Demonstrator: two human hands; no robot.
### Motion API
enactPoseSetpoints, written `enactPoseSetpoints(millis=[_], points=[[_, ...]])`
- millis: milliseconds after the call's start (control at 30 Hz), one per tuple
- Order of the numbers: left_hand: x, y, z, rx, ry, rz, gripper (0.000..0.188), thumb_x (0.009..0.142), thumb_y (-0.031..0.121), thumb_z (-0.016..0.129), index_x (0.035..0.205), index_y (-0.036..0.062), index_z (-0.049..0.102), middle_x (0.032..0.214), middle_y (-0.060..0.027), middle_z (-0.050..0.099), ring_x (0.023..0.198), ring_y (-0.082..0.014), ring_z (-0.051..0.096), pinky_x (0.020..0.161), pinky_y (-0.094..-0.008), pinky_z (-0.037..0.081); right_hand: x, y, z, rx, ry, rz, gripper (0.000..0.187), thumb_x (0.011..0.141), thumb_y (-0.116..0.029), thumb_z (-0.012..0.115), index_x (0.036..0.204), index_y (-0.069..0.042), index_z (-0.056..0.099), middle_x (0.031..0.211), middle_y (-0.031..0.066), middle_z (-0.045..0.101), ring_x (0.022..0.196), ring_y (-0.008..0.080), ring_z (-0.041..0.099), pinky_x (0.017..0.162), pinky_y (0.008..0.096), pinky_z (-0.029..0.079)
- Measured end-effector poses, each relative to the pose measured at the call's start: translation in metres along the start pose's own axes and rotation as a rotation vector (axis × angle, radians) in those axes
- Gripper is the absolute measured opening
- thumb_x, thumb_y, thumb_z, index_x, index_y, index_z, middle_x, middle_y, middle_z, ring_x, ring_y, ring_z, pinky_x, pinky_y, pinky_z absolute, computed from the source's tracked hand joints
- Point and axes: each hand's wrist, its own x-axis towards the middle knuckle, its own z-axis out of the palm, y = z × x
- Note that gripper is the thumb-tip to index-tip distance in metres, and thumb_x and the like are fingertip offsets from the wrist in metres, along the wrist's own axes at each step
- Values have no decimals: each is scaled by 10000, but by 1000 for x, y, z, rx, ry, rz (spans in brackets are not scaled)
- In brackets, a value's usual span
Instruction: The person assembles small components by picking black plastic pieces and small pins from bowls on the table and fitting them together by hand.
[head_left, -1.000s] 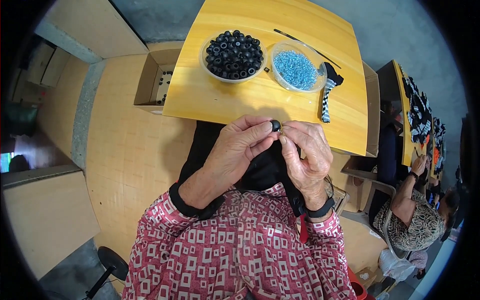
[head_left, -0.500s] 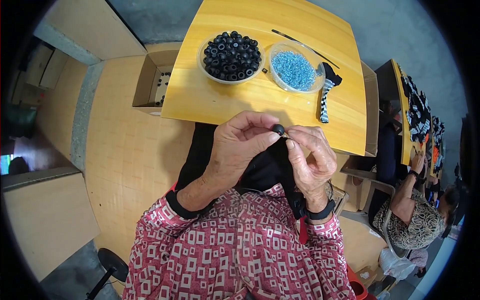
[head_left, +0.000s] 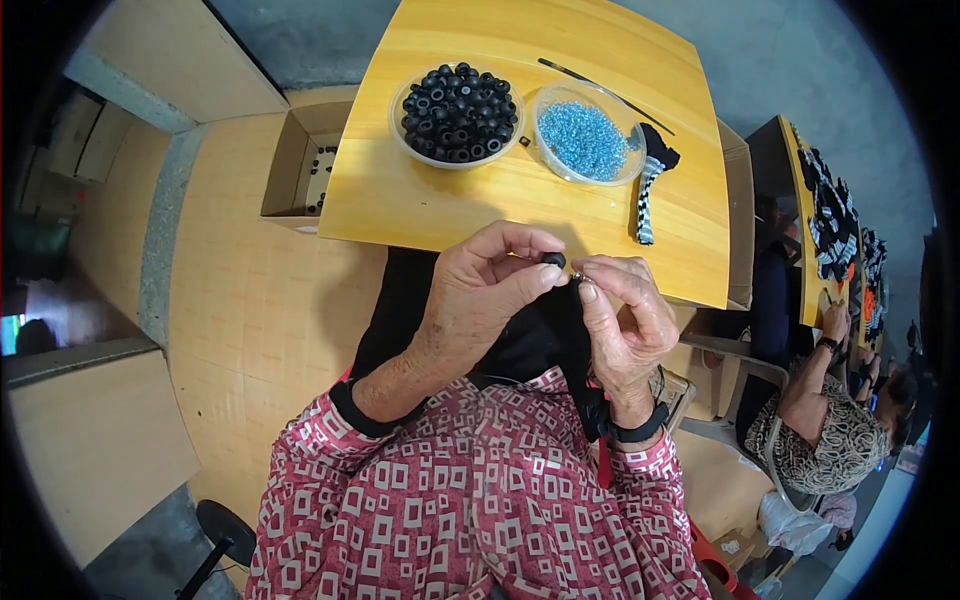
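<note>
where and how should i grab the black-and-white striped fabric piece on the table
Best pinched across the narrow striped end, coming from the near side. The striped fabric piece lies lengthwise with that end toward you and away from the tub of blue beads, while its wider black end sits right beside the tub. It looks soft, so a light pinch should do.

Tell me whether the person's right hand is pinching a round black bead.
No, the left hand pinches the round black bead, and the right hand is to its right.
</note>
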Motion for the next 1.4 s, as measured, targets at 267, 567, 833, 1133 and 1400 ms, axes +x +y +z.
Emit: enactPoseSetpoints(millis=[267,567,833,1133,1400], points=[[0,14,9,-240,29,-293,217,926,73,593,1136,19,600,998,-82,666,938,-182,679,801,-234,564,4,-4,-10,-1,2,-22,155,750,78,675,895,31,647,896,157,679,754,223,636,668,289,485],[5,6,4,-395,110,-296,189,930,81,590,1115,38,588,1035,-106,672,959,-195,677,808,-243,569,23,7,-18,-100,-72,157,73,834,31,619,907,26,616,788,67,594,641,104,580,558,227,430],[-9,7,-19,-393,170,-295,160,932,73,586,1088,40,588,1005,-94,674,934,-173,679,794,-228,569,19,48,23,-508,-219,-53,111,797,-40,657,902,-51,623,784,111,558,750,294,605,630,377,489],[-6,5,-30,-362,214,-285,169,932,69,586,1096,30,584,1019,-106,675,940,-170,678,767,-221,574,11,54,28,-530,-191,2,143,788,-47,674,929,-37,653,836,133,580,775,309,608,645,371,499],[-13,-4,-25,-307,137,-328,171,916,77,612,1082,38,605,1034,-88,669,933,-132,665,779,-217,574,6,3,15,-43,-258,28,338,733,-51,757,1053,5,662,886,114,635,765,252,612,658,316,501]])
